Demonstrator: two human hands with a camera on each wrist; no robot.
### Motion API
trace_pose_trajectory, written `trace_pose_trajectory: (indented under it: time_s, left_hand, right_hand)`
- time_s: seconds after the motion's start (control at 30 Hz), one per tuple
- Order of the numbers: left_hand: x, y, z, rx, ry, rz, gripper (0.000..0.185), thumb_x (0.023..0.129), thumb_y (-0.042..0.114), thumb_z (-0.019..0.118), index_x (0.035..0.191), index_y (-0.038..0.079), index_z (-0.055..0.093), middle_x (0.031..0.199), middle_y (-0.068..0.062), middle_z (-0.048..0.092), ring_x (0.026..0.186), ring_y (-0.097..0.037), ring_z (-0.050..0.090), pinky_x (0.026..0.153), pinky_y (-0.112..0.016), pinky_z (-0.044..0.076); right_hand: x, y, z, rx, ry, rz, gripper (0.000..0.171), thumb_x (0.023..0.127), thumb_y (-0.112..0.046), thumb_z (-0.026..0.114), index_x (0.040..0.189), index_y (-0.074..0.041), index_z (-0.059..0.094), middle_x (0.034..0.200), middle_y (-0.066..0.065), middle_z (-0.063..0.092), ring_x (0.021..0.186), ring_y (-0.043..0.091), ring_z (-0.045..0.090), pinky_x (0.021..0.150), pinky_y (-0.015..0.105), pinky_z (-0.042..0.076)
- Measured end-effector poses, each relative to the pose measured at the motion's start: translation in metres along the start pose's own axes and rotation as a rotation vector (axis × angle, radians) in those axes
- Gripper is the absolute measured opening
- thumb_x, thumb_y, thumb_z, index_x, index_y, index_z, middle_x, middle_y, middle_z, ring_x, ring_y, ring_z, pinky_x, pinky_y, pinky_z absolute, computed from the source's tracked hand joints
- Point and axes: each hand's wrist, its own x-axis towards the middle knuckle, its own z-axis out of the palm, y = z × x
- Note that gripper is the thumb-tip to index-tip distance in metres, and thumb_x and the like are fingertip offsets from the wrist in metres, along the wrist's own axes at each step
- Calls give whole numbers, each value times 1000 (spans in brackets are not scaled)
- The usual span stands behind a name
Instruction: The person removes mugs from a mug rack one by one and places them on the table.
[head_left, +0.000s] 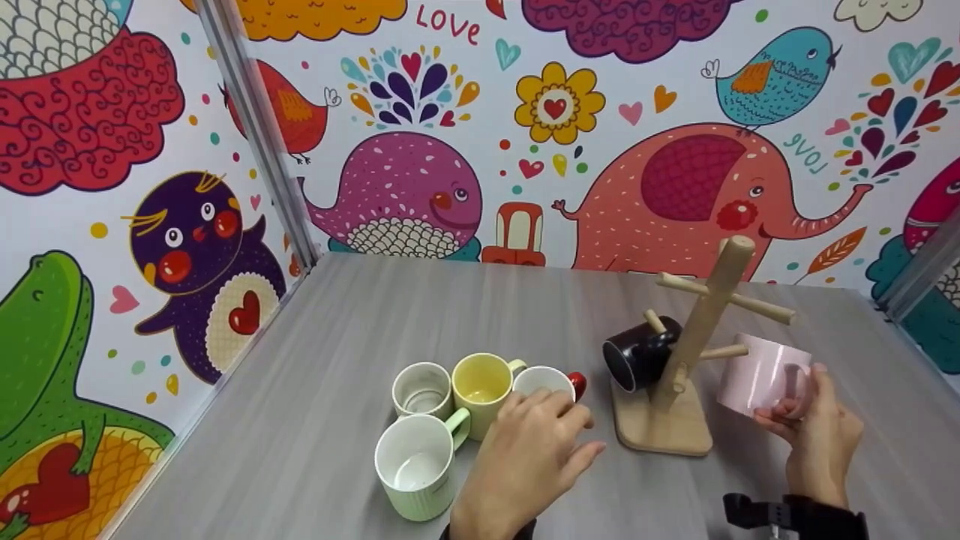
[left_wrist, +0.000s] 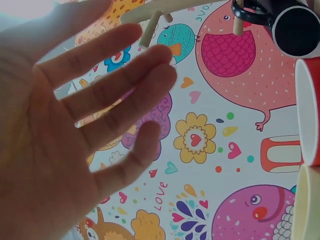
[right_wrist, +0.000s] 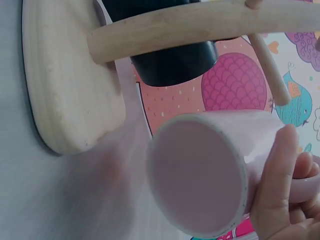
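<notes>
My right hand [head_left: 825, 435] grips the handle of a pink mug [head_left: 761, 375], with fingers through it. The mug is tilted to the right of a wooden mug tree [head_left: 701, 330], and one lower peg [head_left: 726, 352] overlaps its rim side. In the right wrist view the base of the pink mug [right_wrist: 197, 177] faces the camera. A black mug [head_left: 637, 354] hangs on the tree's left side. My left hand [head_left: 529, 454], fingers spread and holding nothing, hovers by a mug with a white inside and red handle [head_left: 577, 385], partly hiding it.
Left of my left hand stand a yellow mug [head_left: 480, 382], a whitish mug [head_left: 422, 390] and a pale green ribbed mug [head_left: 420, 480], close together. Upper pegs [head_left: 761, 308] stick out from the post. Printed wall panels [head_left: 555, 172] bound the table [head_left: 300, 420] behind and at the sides.
</notes>
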Motion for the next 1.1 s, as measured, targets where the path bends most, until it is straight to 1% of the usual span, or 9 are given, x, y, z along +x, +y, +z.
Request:
trace_pose_trajectory:
  time_s: [0.1,0.27,0.47,0.6,0.73,0.87,1.0,1.1]
  left_hand:
    - [0,-1,-1,3,2,-1,20,77,38,68,81,20,63,76,8,50,79,-9,53,69,-28,41]
    - [0,-2,-2,1,-20,-9,20,78,38,67,82,20,63,76,7,51,79,-9,53,69,-28,42]
    - [-1,-3,-1,7,-20,-9,20,78,39,68,80,20,62,76,7,52,79,-10,53,67,-28,42]
    - [-1,-3,0,-1,-26,-17,20,78,39,68,81,20,63,77,7,52,79,-10,53,68,-28,42]
    - [-1,-3,0,-4,-34,-18,20,78,39,68,81,20,62,76,7,51,79,-10,53,68,-28,42]
    - [0,-2,0,6,-20,-10,20,78,39,67,79,19,62,75,7,50,78,-9,52,67,-28,41]
    - [0,-2,1,14,-8,0,20,78,39,67,78,19,62,74,7,50,78,-9,53,67,-28,41]
    - [0,-2,1,9,-7,3,20,78,39,67,78,19,62,75,7,51,78,-10,53,67,-28,41]
  right_hand:
    - [-1,1,-3,9,27,-2,54,76,-57,59,62,-5,59,51,5,54,42,21,60,45,31,50]
    - [-2,2,-3,67,61,-46,55,77,-55,59,59,-3,61,50,6,55,41,22,59,43,30,48]
    - [-4,5,-3,75,87,-85,54,78,-53,60,61,-2,63,55,4,57,45,21,61,47,27,49]
    - [-3,9,-6,127,88,-129,57,79,-50,62,58,2,59,54,5,56,42,21,59,47,28,49]
    - [-3,13,-9,207,96,-182,58,78,-46,65,55,6,55,51,8,54,38,23,56,45,28,48]
    - [-5,14,-11,260,79,-253,58,79,-41,67,53,8,51,49,11,51,35,24,54,42,28,47]
    - [-8,15,-14,306,31,-325,58,83,-34,65,51,10,45,46,13,47,32,25,51,38,28,46]
    - [-11,16,-17,326,11,-349,57,84,-31,63,51,10,42,46,14,45,31,25,49,38,28,45]
